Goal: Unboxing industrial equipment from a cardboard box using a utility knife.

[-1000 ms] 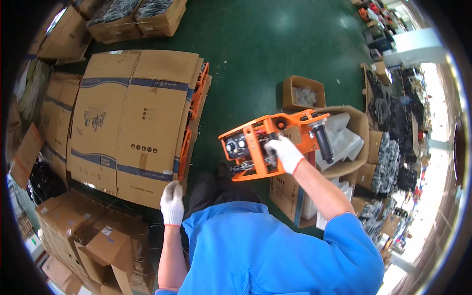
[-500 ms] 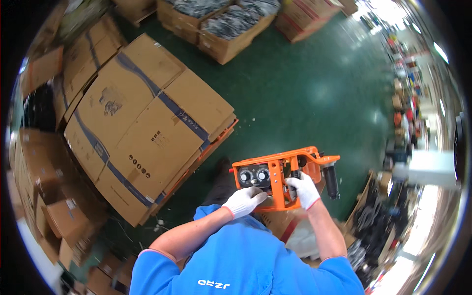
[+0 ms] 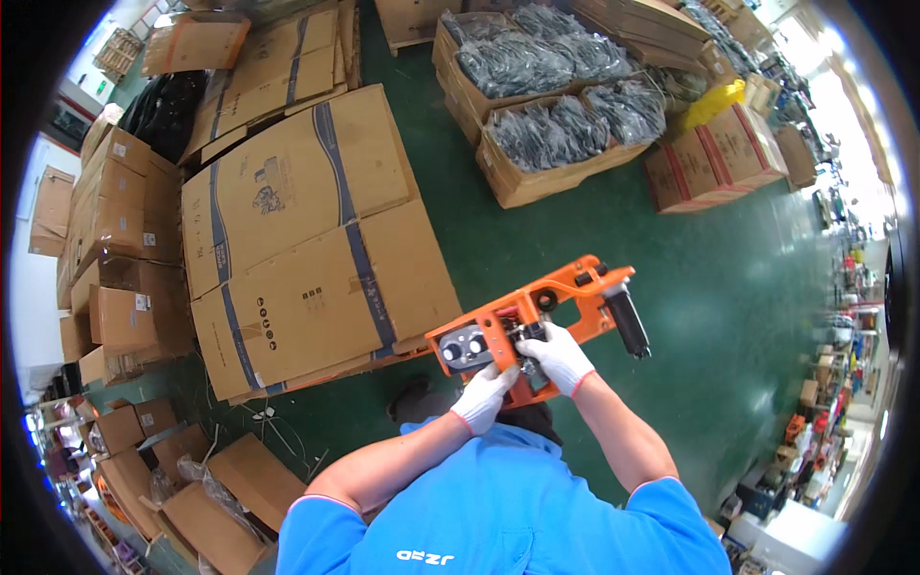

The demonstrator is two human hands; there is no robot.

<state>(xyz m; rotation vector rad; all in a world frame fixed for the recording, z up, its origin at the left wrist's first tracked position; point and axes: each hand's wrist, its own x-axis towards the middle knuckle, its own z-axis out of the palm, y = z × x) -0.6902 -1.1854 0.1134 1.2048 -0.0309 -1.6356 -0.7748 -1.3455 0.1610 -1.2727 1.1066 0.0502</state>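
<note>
In front of my body I carry an orange-framed machine (image 3: 496, 340), tilted with its right end higher. A grey panel with two round knobs (image 3: 465, 347) is at its left end, and a black cylindrical grip (image 3: 628, 321) hangs from its right end. My left hand (image 3: 484, 396), in a white glove, is closed on the lower frame just below the panel. My right hand (image 3: 559, 357), gloved too, is closed around a dark part in the middle of the frame. Its fingertips are partly hidden among the dark parts there.
A large stack of flattened cartons (image 3: 287, 259) stands on the left. Ahead, open cardboard boxes (image 3: 522, 187) hold grey plastic-wrapped goods. Closed cartons (image 3: 690, 172) with red stripes are at the far right. Torn cardboard (image 3: 254, 479) and loose strapping lie at lower left on the green floor (image 3: 709, 383).
My view has swung, so the stack and boxes appear turned and the far boxes sit lower. The machine's right end has tipped up. My right hand has shifted left with it.
</note>
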